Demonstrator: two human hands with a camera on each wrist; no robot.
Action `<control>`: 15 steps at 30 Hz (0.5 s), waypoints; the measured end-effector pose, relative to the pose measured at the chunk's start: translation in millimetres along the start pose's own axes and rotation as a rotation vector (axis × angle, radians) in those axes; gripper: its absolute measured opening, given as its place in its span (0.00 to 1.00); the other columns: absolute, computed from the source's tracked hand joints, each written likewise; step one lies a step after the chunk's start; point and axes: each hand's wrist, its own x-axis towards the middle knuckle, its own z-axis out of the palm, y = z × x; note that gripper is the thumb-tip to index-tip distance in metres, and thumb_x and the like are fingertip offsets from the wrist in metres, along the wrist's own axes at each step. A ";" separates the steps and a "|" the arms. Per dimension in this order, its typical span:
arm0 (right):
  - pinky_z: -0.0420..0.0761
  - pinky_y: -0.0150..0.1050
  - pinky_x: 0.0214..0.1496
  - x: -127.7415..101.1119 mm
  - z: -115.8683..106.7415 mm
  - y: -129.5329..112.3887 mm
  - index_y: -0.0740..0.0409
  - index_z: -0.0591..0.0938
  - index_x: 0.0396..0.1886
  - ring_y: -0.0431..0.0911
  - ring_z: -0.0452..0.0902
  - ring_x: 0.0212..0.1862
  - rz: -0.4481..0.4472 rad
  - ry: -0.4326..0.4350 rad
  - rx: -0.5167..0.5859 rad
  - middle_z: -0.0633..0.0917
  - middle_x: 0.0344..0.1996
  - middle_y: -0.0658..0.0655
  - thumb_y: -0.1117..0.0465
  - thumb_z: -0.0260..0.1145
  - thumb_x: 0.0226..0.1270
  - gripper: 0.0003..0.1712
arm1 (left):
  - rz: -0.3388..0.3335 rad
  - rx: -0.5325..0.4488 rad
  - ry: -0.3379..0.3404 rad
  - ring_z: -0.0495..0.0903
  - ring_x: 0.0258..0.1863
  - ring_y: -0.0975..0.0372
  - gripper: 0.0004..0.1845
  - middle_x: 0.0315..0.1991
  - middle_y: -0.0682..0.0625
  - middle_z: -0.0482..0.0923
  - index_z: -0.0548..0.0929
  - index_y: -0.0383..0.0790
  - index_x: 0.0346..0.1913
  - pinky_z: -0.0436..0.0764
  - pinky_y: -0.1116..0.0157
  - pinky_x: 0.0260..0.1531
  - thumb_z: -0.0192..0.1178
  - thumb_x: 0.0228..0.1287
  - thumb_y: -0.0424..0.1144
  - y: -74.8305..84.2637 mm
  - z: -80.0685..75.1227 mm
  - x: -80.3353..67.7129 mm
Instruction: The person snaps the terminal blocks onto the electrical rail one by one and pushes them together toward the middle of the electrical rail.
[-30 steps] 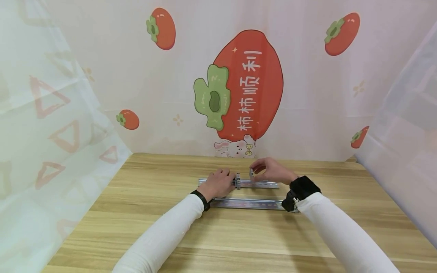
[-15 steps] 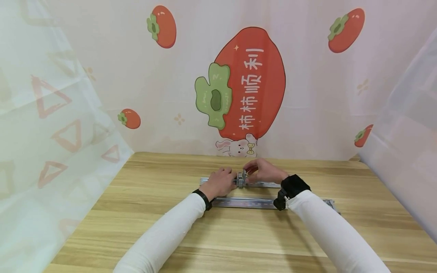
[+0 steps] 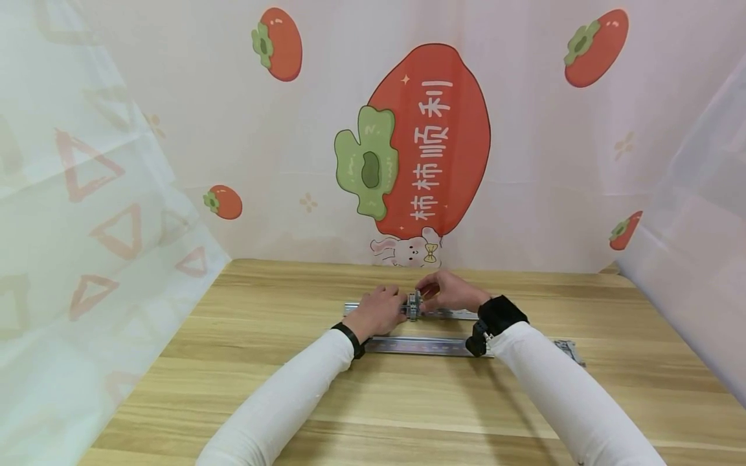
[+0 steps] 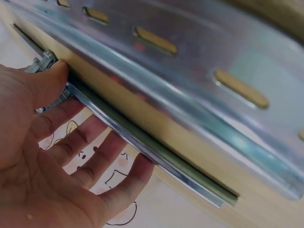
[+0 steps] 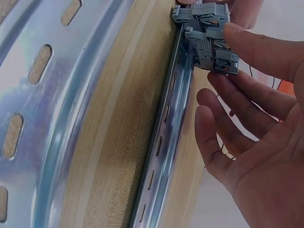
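Grey terminal blocks [image 3: 412,307] stand side by side on the far metal DIN rail [image 3: 460,314]. My left hand [image 3: 377,312] holds them from the left; in the left wrist view its thumb and index finger close round the blocks [image 4: 47,64], while the other fingers lie along the rail's far side. From the right, my right hand [image 3: 454,294] pinches one grey terminal block [image 5: 216,52] between thumb and index finger. That block is tilted against the others, over the rail, in the right wrist view. The right hand's other fingers are spread and loosely bent.
A second, slotted DIN rail [image 3: 416,346] lies nearer, parallel to the first, partly under both wrists. More grey terminal blocks [image 3: 568,353] lie on the wooden table [image 3: 373,408] beyond the right forearm. A printed curtain [image 3: 524,162] hangs behind the table.
My right hand has moved left with its terminal block, from apart to up against the blocks by the left hand. The block now sits lower. The left hand stays nearly still.
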 end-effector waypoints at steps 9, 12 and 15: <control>0.78 0.40 0.50 4.9 3.2 2.7 0.64 0.78 0.53 0.48 0.77 0.45 0.019 -0.002 0.004 0.82 0.43 0.56 0.65 0.72 0.54 0.24 | -0.009 -0.007 -0.008 0.70 0.55 0.53 0.24 0.56 0.49 0.70 0.73 0.50 0.61 0.76 0.49 0.46 0.55 0.65 0.54 0.6 0.3 1.6; 0.78 0.41 0.50 4.7 3.6 1.7 0.64 0.79 0.52 0.48 0.78 0.44 0.011 -0.007 0.002 0.82 0.42 0.56 0.64 0.72 0.54 0.24 | -0.008 -0.018 -0.010 0.70 0.55 0.53 0.24 0.55 0.49 0.71 0.74 0.49 0.61 0.76 0.49 0.45 0.56 0.65 0.54 0.5 0.4 1.7; 0.78 0.41 0.50 4.4 4.0 0.7 0.63 0.79 0.51 0.48 0.78 0.43 0.004 -0.009 -0.002 0.82 0.42 0.55 0.64 0.72 0.53 0.24 | -0.009 -0.021 -0.012 0.70 0.55 0.53 0.24 0.55 0.49 0.71 0.74 0.49 0.61 0.77 0.49 0.45 0.56 0.65 0.54 0.6 -0.9 1.6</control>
